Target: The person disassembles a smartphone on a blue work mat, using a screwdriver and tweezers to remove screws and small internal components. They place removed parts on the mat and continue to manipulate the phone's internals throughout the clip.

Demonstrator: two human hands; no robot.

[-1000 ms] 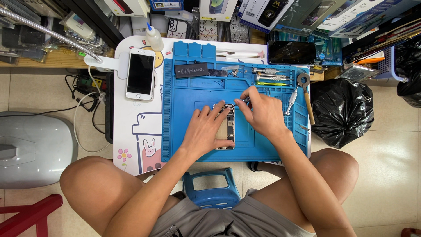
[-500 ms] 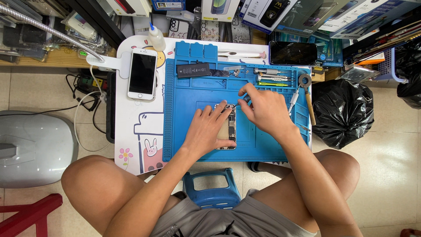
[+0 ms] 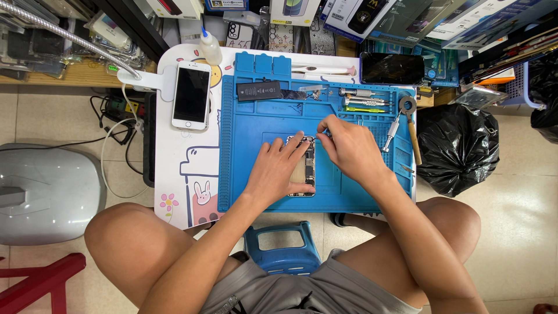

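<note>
Head view, looking straight down. An opened phone chassis with exposed grey and black internals (image 3: 303, 166) lies near the middle of the blue silicone repair mat (image 3: 250, 145) on the white worktop (image 3: 174, 168), its long axis running away from the person. The left hand (image 3: 279, 171) lies flat, fingers spread, on the chassis's left side. The right hand (image 3: 349, 148), fingers pinched narrow at the chassis's top right corner, is the nearer to that end; whether it holds a tool cannot be told.

right hand (image 3: 347, 148) shifted left, nearer opened phone (image 3: 303, 167)
</note>
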